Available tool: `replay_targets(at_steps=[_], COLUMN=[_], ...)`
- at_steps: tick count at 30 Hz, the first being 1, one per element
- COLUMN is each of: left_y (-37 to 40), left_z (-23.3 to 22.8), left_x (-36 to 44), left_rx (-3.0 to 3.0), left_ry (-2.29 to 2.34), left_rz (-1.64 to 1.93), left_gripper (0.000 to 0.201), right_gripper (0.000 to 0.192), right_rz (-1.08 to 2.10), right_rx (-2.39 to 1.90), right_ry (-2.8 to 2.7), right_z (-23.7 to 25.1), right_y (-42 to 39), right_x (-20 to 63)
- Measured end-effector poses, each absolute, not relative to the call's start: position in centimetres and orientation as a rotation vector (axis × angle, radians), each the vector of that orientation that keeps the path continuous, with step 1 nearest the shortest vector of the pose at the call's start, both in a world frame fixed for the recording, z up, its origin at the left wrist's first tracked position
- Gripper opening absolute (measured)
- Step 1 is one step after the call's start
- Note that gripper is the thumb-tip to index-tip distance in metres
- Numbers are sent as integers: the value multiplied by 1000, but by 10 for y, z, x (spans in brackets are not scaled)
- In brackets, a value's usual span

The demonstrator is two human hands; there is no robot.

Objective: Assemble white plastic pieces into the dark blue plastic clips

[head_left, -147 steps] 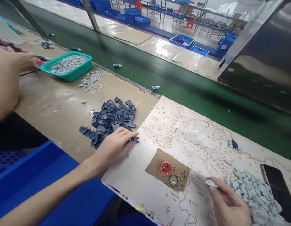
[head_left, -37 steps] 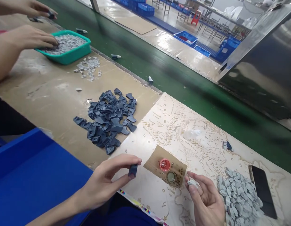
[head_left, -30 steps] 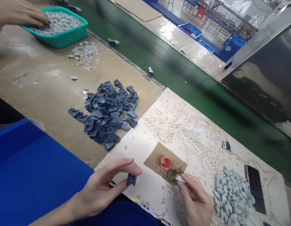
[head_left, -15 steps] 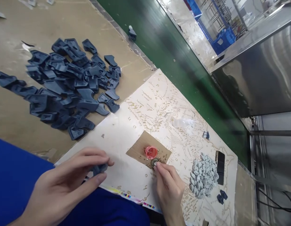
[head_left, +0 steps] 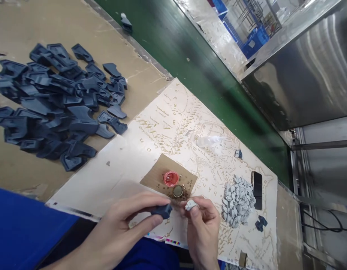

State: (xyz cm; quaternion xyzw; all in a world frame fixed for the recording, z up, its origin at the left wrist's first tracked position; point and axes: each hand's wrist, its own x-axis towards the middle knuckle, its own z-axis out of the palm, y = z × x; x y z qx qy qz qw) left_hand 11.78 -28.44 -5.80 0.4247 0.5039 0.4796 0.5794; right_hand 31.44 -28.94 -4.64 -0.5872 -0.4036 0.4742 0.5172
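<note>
Assembly apparently at the joining stage, not yet complete. Left hand point(head_left: 128, 225) pinching a dark blue plastic shell point(head_left: 162, 210); right hand point(head_left: 203, 221) closed on a small pale grey insert point(head_left: 190, 205), the two pieces close together above the near edge of the tabletop point(head_left: 78, 176). Large dark blue pile point(head_left: 55, 108) and grey pile point(head_left: 237, 200) unprocessed. Shell matte, hollow-backed.

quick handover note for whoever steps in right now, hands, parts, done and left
Left hand pinches one dark blue part.
Right hand pinches one small grey piece close beside it; the two are not joined yet.
Dark blue pile lies at left, grey pile at right on the printed sheet.
Red cap sits on the cardboard scrap.
Both piles remain large.
</note>
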Motion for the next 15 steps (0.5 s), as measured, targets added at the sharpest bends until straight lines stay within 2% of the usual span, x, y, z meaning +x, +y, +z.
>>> replay_targets(at_steps=[3,10,15], left_y=[-282,-283,-280], left_z=[-53,-60,-58], left_x=[130,132,144], left_rx=[981,1012,1163], left_ry=[1102,1034,967], left_rz=[1121,1127,1201], left_gripper=[16,15,21], right_gripper=[10,7,11], right_rz=[1136,910,792], right_rx=[-1287,-1378,-1346], right_ry=[-948,-1178,-1486], right_z=[-36,-27,-44], right_y=[-289,-286,-289], right_x=[301,307,312])
